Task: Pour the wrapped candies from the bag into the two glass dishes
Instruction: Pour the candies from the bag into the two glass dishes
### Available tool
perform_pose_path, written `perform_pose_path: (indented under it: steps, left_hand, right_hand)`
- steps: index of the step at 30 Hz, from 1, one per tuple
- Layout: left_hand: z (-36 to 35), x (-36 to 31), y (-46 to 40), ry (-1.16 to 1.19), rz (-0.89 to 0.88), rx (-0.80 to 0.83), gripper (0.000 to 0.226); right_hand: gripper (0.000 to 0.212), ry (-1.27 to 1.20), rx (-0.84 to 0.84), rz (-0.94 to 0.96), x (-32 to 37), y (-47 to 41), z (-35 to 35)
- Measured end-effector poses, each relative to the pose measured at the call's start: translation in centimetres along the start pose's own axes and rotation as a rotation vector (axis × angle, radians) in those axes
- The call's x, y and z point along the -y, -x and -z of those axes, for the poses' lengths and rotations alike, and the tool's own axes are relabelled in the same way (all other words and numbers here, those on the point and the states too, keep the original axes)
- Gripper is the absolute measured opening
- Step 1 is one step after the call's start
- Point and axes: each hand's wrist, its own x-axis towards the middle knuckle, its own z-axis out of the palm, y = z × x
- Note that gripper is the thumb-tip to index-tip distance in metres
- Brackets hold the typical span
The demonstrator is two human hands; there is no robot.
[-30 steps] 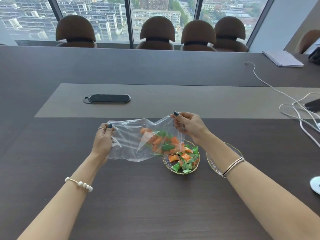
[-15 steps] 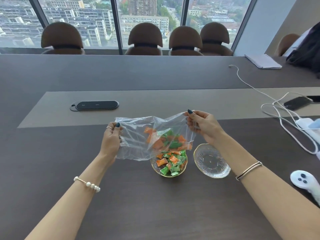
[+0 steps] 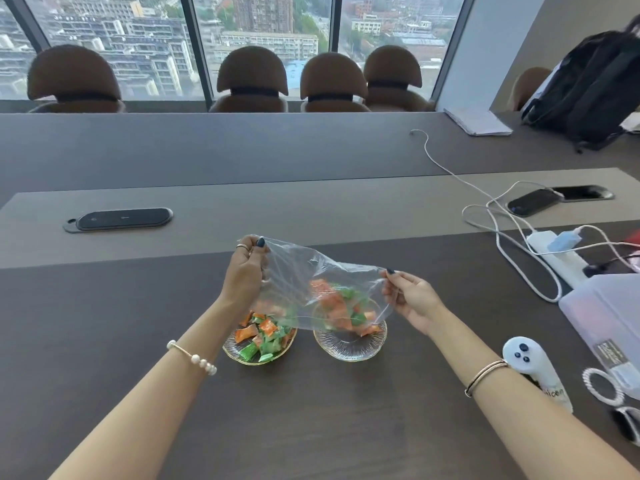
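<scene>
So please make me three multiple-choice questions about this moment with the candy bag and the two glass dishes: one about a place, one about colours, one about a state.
1. Where does the candy-filled end of the bag hang?
A. Over the right dish
B. Over the phone
C. Over the white controller

2. Which colours are the wrapped candies?
A. Blue and yellow
B. Orange and green
C. Pink and white

3. What is the state of the left dish?
A. Turned upside down
B. Holds no candy
C. Already holds a heap of candies

Answers:
1. A: the left hand lifts its end high, the right hand holds the other end low, and the candies inside hang over the right dish.
2. B: only orange and green wrappers show, in the dish and in the bag.
3. C: candies are piled in it, while the right dish shows mostly bare glass.
</scene>
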Motion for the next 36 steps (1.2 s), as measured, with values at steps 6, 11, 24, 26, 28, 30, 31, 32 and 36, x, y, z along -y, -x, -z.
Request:
perform_pose_path:
  steps: [6, 11, 24, 26, 28, 30, 31, 32, 36]
  left_hand:
    - [-1.3, -0.2, 1.1, 0.025, 0.008, -0.062, 0.022]
    - [-1.5, -2.5, 1.6, 0.019, -0.048, -0.116, 0.025]
    - [-2.6, -6.8, 1.9, 0.092, -0.087, -0.087, 0.025]
    - [-2.7, -6.9, 1.9, 0.075, -0.091, -0.081, 0.025]
    - [-2.7, -6.9, 2.0, 0.055, -0.101, -0.073, 0.025]
    - [-2.8, -6.8, 2.1, 0.057, -0.109, -0.073, 0.025]
    - [-2.7, -6.8, 2.2, 0.059, -0.112, -0.074, 0.025]
    - [-2.6, -6.9, 2.3, 0.06, -0.113, -0.072, 0.025]
    - [-0.8, -6.9, 2.6, 0.074, -0.112, -0.044, 0.024]
  right_hand:
    - [0.015, 0.004, 0.048, -0.091, -1.5, -1.7, 1.5]
    - [0.016, 0.093, 0.082, -0.15, -1.6, -2.2, 0.9]
    - [0.008, 0.169, 0.101, -0.177, 0.3, -1.4, 1.1]
    - [0.007, 0.151, 0.109, -0.169, 0.5, -1.3, 1.5]
    - [0.007, 0.154, 0.102, -0.163, 0.4, -1.1, 1.7]
    - [0.007, 0.128, 0.095, -0.127, 0.4, -0.8, 1.8]
    - [0.008, 0.119, 0.097, -0.105, 0.5, -0.7, 1.8]
    - [0.008, 0.114, 0.102, -0.082, 0.5, -0.6, 1.8]
    - [0.007, 0.098, 0.096, 0.024, 0.9, -0.1, 1.2]
